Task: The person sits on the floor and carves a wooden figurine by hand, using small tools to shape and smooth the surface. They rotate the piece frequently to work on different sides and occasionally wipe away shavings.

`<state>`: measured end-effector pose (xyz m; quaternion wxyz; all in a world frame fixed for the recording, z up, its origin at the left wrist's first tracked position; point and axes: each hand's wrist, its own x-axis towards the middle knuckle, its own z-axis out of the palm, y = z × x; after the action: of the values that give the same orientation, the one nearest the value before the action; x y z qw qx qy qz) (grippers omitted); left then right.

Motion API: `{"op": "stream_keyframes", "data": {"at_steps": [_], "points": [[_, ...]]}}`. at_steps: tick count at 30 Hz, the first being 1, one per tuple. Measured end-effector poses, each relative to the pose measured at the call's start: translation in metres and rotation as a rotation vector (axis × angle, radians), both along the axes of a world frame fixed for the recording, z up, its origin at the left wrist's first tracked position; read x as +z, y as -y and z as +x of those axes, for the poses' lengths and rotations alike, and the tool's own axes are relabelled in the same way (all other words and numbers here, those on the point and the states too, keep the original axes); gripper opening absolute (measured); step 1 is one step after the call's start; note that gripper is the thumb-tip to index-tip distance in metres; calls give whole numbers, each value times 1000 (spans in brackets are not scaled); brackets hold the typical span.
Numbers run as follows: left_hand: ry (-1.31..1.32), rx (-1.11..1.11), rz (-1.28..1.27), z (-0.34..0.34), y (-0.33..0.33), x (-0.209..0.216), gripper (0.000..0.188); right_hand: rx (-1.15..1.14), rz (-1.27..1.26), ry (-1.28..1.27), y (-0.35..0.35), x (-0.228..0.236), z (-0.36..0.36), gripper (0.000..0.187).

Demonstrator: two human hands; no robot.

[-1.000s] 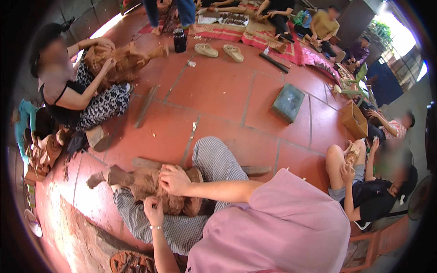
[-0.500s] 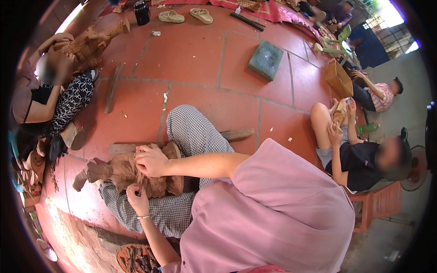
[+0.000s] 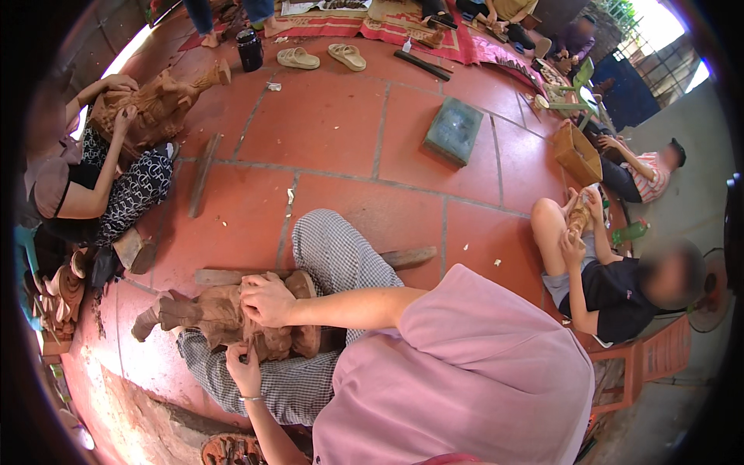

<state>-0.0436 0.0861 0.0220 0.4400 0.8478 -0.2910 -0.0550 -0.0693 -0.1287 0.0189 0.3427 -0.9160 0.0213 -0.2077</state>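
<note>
A carved brown wooden figure (image 3: 213, 311) lies on its side across my lap, against my checked trousers. My right hand (image 3: 267, 301) rests on the middle of it, fingers bent down over the carving and gripping it. Just below, my left hand (image 3: 244, 372), with a bracelet at the wrist, is closed in a pinch at the figure's near side. Between its fingers is a thin dark tool (image 3: 249, 349), whose tip I cannot make out. The figure's round base is turned toward my body.
A round tray of carving tools (image 3: 231, 449) sits by my left forearm. Wooden bars (image 3: 204, 174) and a green block (image 3: 453, 130) lie on the red tiles. Carved pieces (image 3: 63, 298) are stacked at left. Co-workers sit left and right, each holding a carving.
The view has shifted, so the scene sits slightly lower. Both my hands stay on the figure, with little change in grip. At left, a co-worker's hand has come up to their carving.
</note>
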Motion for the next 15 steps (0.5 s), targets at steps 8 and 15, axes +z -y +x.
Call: {"op": "stream_keyframes", "data": {"at_steps": [8, 15], "points": [[43, -19, 27, 3, 12, 4, 20, -2, -20, 0, 2, 0, -2, 16], [88, -39, 9, 12, 16, -1, 20, -13, -12, -13, 2, 2, 1, 16]]}}
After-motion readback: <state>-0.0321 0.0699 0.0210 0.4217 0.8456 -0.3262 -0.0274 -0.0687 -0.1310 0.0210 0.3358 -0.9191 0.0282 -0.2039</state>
